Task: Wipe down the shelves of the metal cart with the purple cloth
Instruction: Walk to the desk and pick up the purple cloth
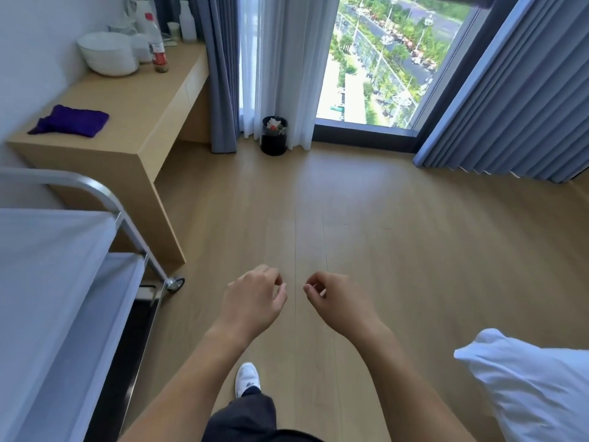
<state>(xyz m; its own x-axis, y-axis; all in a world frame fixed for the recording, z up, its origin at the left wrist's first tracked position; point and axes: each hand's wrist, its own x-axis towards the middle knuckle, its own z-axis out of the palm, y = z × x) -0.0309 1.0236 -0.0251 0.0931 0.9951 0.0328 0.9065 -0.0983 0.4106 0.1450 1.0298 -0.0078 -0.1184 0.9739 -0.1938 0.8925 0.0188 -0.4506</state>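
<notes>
The purple cloth lies crumpled on the near end of a wooden desk at the upper left. The metal cart stands at the lower left, with its top shelf, a lower shelf and a curved handle rail in view. My left hand and my right hand hang side by side over the floor at the centre, fingers loosely curled and holding nothing. Both hands are well to the right of the cart and far from the cloth.
White bowls, a bottle and cups stand at the desk's far end. A black bin sits by the curtains under the window. A white pillow juts in at the lower right. Wooden floor stretches ahead.
</notes>
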